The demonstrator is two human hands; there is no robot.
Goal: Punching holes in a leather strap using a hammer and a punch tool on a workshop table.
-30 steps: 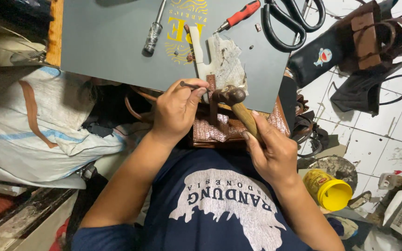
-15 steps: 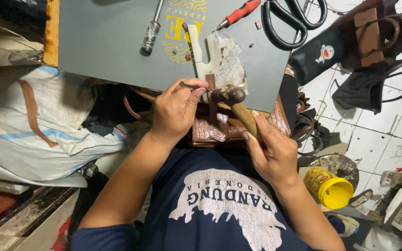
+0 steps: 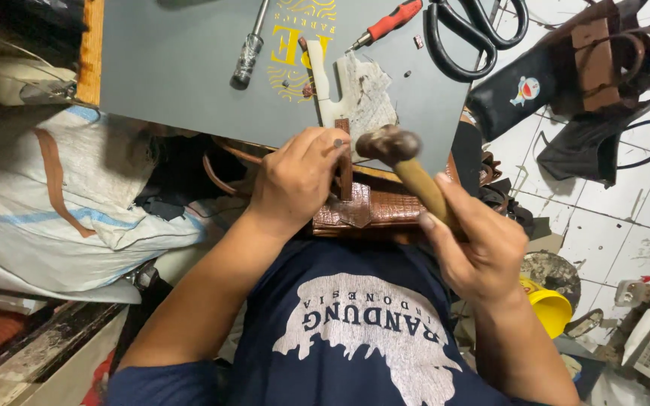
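Observation:
My right hand [image 3: 475, 240] grips the wooden handle of a hammer [image 3: 404, 162], whose rounded metal head hovers just right of a narrow brown leather strap [image 3: 345, 169]. My left hand [image 3: 295, 177] pinches that strap upright at the near edge of a grey work board [image 3: 189, 68]. The strap belongs to a brown crocodile-textured leather piece [image 3: 374, 210] lying on my lap under both hands. A white plastic block with a scuffed pad [image 3: 355, 90] lies on the board just beyond the strap.
On the board lie a clear-handled screwdriver [image 3: 250, 49], a red-handled screwdriver [image 3: 389, 21] and large black scissors [image 3: 464, 34]. Dark bags and straps [image 3: 588, 83] are piled at right on white tiles. A yellow cup [image 3: 547, 304] stands lower right; a white sack [image 3: 62, 203] sits at left.
The hammer head has lifted slightly and shifted right, away from the strap. My left hand still pinches the strap in the same place.

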